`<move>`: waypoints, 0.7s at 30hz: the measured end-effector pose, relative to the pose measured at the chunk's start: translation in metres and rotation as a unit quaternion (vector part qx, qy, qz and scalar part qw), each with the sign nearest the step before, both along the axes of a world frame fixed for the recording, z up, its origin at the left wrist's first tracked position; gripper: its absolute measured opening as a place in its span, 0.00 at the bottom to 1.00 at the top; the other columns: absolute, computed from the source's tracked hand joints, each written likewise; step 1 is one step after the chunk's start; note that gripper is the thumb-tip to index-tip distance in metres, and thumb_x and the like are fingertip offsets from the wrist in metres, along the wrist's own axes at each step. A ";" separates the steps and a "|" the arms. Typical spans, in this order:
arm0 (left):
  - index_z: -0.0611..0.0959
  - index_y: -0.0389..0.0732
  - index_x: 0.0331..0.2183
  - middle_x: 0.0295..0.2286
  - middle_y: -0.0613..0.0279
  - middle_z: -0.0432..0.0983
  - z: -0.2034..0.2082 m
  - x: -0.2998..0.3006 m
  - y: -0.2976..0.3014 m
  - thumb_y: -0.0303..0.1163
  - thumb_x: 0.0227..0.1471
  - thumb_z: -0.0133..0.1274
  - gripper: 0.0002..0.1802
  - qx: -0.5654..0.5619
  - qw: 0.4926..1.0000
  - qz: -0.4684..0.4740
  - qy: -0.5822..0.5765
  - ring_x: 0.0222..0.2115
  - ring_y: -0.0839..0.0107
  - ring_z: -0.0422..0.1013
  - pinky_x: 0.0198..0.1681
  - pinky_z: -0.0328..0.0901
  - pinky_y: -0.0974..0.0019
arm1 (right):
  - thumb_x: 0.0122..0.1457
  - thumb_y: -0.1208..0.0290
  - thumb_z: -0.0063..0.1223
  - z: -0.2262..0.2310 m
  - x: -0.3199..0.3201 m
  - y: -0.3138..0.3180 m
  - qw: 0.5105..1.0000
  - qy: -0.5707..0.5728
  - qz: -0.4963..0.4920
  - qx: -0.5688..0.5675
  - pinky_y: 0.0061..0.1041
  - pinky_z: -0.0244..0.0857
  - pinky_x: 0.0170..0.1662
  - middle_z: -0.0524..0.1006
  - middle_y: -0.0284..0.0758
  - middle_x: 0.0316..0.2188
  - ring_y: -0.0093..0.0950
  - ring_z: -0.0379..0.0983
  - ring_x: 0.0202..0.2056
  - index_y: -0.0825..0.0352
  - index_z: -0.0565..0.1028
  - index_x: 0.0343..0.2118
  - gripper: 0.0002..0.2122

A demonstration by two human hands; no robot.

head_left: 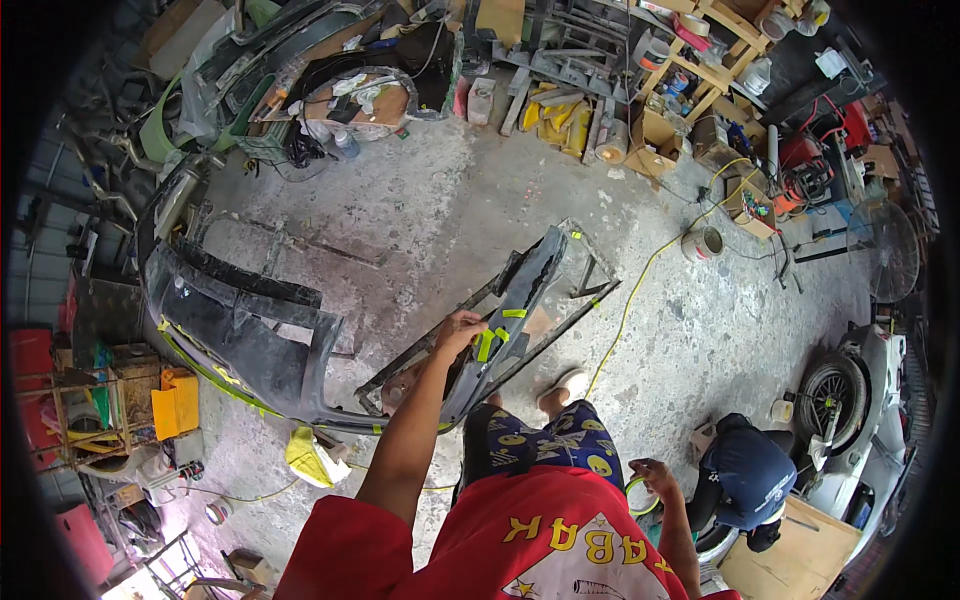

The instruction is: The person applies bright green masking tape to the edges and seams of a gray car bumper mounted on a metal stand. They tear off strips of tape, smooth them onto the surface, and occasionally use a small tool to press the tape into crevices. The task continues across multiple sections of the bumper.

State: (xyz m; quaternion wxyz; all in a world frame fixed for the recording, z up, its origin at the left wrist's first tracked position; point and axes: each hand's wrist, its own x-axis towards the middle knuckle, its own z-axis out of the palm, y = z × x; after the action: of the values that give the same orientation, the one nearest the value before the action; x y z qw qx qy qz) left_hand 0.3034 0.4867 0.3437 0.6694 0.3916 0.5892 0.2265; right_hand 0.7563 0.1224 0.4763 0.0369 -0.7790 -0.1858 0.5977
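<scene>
A dark grey car bumper (235, 335) curves across the middle left and rises on a black metal stand (590, 310). Bright yellow-green tape strips (514, 313) are stuck on its raised right end. There my left hand (460, 331) has its fingers drawn together at the edge of a strip of tape (485, 346), against the bumper. Low at my right side, my right hand (655, 477) grips a roll of yellow-green tape (641, 496), its fingers curled at the rim. More tape runs along the bumper's lower left edge.
A yellow hose or cable (640, 280) snakes over the concrete floor. A bucket (703, 242) and a fan (885, 250) stand to the right. Another person (745, 475) bends near a white car (880, 430). A yellow and white bag (315, 457) lies left of me.
</scene>
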 end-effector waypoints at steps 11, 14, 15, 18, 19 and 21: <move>0.83 0.39 0.43 0.32 0.58 0.85 0.041 -0.020 -0.036 0.50 0.57 0.63 0.24 -0.004 0.983 0.116 0.141 0.32 0.74 0.78 0.36 0.72 0.68 | 0.58 0.46 0.62 -0.034 0.112 0.008 0.999 -0.012 0.042 0.022 0.26 0.60 0.19 0.78 0.34 0.17 0.22 0.65 0.13 0.67 0.83 0.39 0.24; 0.82 0.35 0.40 0.28 0.59 0.84 0.064 -0.021 -0.089 0.49 0.59 0.60 0.23 0.090 0.967 0.199 0.134 0.23 0.78 0.73 0.28 0.68 0.73 | 0.60 0.51 0.60 -0.043 0.139 0.038 0.995 0.020 0.048 0.080 0.25 0.63 0.21 0.80 0.37 0.21 0.21 0.69 0.17 0.70 0.83 0.39 0.22; 0.82 0.35 0.40 0.28 0.59 0.84 0.076 -0.021 -0.113 0.49 0.59 0.60 0.23 0.090 0.964 0.209 0.140 0.23 0.78 0.73 0.28 0.68 0.73 | 0.61 0.53 0.60 -0.044 0.145 0.047 0.992 0.035 0.039 0.114 0.24 0.64 0.22 0.81 0.38 0.23 0.21 0.70 0.18 0.71 0.82 0.40 0.20; 0.82 0.37 0.41 0.27 0.62 0.82 0.112 -0.010 -0.179 0.41 0.62 0.59 0.16 0.147 0.951 0.245 0.118 0.26 0.80 0.74 0.29 0.68 0.74 | 0.64 0.63 0.57 -0.072 0.161 0.088 0.971 0.127 0.064 0.190 0.27 0.72 0.41 0.82 0.42 0.42 0.26 0.78 0.39 0.73 0.64 0.64 0.29; 0.82 0.38 0.42 0.28 0.63 0.82 0.118 -0.013 -0.210 0.39 0.62 0.59 0.14 0.178 0.945 0.250 0.118 0.27 0.80 0.74 0.30 0.68 0.74 | 0.64 0.64 0.57 -0.056 0.135 0.108 0.940 0.211 0.041 0.264 0.30 0.68 0.53 0.80 0.43 0.51 0.27 0.75 0.48 0.71 0.57 0.68 0.34; 0.82 0.37 0.43 0.30 0.63 0.83 0.139 0.009 -0.253 0.37 0.62 0.59 0.14 0.145 0.944 0.284 0.082 0.28 0.80 0.75 0.31 0.69 0.74 | 0.68 0.68 0.54 -0.041 0.113 0.141 0.860 0.338 0.073 0.376 0.33 0.65 0.60 0.75 0.44 0.58 0.30 0.74 0.54 0.67 0.46 0.72 0.36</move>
State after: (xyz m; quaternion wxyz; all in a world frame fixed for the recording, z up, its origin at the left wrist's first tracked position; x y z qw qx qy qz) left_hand 0.3128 0.2333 0.4831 0.4626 0.3180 0.6897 0.4574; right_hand 0.8690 0.2635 0.4349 0.3435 -0.4404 -0.4290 0.7100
